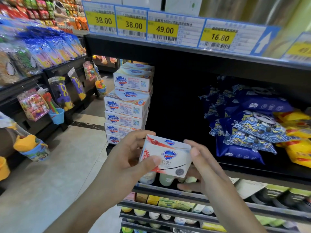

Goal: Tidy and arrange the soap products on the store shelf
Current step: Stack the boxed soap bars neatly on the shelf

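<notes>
Evidently, a soap box was held front-up before the shelf, pinched by the left hand at one end and the right hand at the other, probably for squaring with the stack.

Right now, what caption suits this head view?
Both hands, left and right, hold a white Safeguard soap box before a stack of white soap boxes.

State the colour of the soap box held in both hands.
White soap box with red splashes and a blue shield logo; head view.
</notes>
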Demonstrator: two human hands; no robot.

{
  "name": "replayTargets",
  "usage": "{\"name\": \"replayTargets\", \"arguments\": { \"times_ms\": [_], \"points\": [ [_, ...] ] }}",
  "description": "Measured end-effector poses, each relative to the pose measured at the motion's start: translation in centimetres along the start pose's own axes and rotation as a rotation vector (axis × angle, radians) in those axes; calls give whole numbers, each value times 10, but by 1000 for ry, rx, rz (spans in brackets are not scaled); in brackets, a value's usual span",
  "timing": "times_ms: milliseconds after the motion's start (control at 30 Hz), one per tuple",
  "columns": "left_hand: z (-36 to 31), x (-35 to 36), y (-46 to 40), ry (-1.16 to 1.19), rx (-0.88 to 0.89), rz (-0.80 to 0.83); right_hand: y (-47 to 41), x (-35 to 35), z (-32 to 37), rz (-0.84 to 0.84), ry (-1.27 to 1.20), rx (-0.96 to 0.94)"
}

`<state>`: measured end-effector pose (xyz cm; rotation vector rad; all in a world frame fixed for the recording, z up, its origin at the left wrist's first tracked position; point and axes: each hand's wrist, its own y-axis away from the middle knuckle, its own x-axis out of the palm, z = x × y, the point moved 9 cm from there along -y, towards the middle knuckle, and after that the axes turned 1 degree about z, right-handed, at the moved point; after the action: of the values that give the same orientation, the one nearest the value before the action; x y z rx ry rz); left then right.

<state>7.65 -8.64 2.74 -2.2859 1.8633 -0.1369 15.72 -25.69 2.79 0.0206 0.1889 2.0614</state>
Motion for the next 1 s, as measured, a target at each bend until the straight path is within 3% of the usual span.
{"name": "replayTargets", "arguments": {
  "times_ms": [100, 267, 500, 700, 867, 1000],
  "points": [
    [-1, -2, -1, -7, -32, -49, 26, -1, 13, 17, 95, -242],
    [5, -7, -3, 37, -137, -143, 37, 5, 29, 4, 514, -561],
    [23, -7, -5, 197, -344, -146, 31, 21, 44, 16, 832, -728],
    [23, -14, -7, 307, -331, -168, -18, -6, 52, -46, 711, -558],
    [19, -22, -6, 60, -282, -178, -103, -31, 59, -255, 791, -358],
    [11, -21, -10, -58, -193, -130, -182, -31, 52, -207, 833, -193]
  ]
}}
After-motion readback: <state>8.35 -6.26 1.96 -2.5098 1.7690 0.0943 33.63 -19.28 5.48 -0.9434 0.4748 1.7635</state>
